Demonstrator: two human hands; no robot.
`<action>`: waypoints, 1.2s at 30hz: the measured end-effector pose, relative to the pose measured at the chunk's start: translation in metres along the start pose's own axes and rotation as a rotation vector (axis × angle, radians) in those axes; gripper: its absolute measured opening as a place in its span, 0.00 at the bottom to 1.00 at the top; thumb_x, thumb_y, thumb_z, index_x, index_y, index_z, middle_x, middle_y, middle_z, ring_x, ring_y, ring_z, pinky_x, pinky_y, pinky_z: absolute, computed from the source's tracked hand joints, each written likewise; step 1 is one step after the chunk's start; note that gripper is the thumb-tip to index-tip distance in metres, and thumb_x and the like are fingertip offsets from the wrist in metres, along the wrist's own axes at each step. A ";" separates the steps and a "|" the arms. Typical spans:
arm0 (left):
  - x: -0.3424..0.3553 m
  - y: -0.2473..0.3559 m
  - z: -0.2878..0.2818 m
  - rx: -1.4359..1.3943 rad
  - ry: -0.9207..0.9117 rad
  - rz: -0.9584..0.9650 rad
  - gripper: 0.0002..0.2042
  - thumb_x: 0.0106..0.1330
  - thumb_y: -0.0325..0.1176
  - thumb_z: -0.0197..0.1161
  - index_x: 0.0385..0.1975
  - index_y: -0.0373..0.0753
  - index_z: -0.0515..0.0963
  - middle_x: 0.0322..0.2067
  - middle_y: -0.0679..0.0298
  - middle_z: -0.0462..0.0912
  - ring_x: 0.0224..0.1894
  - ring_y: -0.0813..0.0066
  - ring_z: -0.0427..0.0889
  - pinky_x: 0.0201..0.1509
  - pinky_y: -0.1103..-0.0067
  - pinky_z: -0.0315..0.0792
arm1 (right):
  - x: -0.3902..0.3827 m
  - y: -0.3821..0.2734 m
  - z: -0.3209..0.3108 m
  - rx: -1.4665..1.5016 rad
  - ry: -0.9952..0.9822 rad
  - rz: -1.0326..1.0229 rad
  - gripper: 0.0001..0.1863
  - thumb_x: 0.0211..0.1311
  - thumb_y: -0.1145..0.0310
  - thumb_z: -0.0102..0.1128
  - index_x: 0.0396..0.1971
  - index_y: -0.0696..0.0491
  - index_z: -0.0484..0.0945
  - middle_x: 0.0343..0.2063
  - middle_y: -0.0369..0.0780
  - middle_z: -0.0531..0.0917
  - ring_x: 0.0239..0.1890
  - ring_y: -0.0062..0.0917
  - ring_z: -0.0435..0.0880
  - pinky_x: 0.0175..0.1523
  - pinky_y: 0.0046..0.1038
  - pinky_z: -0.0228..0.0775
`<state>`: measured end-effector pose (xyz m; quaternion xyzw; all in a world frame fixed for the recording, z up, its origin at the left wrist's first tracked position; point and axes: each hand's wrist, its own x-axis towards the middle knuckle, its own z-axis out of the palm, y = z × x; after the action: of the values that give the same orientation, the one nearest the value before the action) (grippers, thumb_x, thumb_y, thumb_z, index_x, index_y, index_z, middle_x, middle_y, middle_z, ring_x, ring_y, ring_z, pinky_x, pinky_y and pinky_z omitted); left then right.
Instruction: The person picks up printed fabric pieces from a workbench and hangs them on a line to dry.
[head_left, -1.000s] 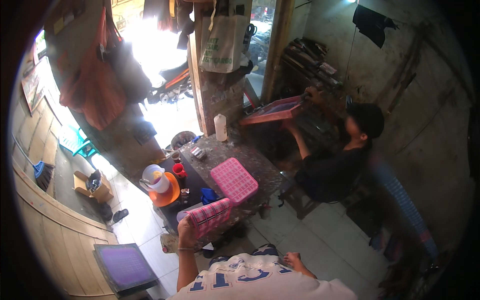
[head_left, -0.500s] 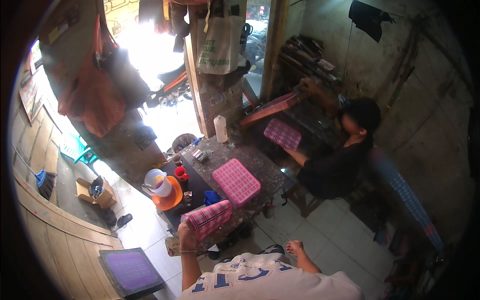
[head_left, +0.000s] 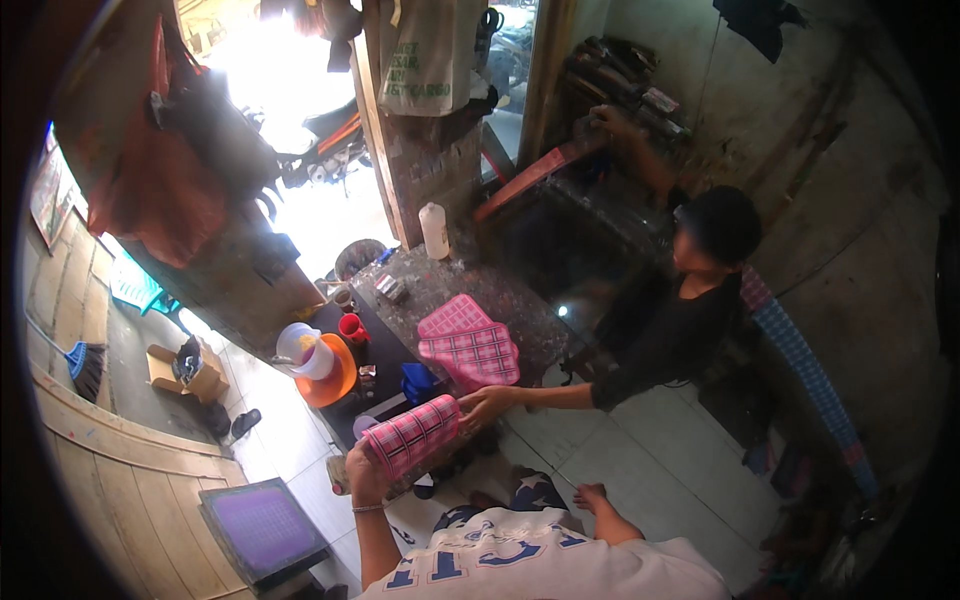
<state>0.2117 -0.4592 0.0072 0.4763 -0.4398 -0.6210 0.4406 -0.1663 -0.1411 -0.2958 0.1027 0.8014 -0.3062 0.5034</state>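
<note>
My left hand [head_left: 368, 477] is closed on the near end of a pink plaid sheet [head_left: 412, 437], which curves over above the table's front edge. A co-worker's hand [head_left: 487, 406] reaches in from the right and meets the sheet's other end. Just beyond, more pink plaid sheets [head_left: 470, 345] lie overlapped on the table. My right hand [head_left: 592, 497] is low, beside my knee, its fingers loosely apart with nothing visible in them.
On the speckled table [head_left: 400, 322] stand a white bottle [head_left: 434, 231], a red cup [head_left: 352, 327], and a pitcher [head_left: 311, 357] on an orange plate [head_left: 339, 384]. The co-worker [head_left: 690, 300] holds up a hinged frame [head_left: 535, 178]. A purple screen frame [head_left: 262, 530] sits lower left.
The co-worker has laid a plaid sheet onto the sheets on the table and brought that hand to the one I hold. My left hand keeps its grip; my right hand stays low.
</note>
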 end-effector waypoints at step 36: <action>-0.062 0.022 -0.017 -0.617 0.417 -0.075 0.12 0.68 0.35 0.44 0.40 0.35 0.72 0.41 0.59 0.79 0.45 0.67 0.78 0.51 0.69 0.72 | -0.040 -0.297 0.267 0.400 0.135 -0.567 0.10 0.47 0.67 0.61 0.16 0.56 0.73 0.13 0.35 0.73 0.20 0.24 0.73 0.27 0.28 0.64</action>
<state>0.2407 -0.4064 0.0387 0.4532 -0.1152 -0.6296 0.6205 -0.0894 -0.5286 -0.2272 -0.0073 0.7537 -0.5771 0.3143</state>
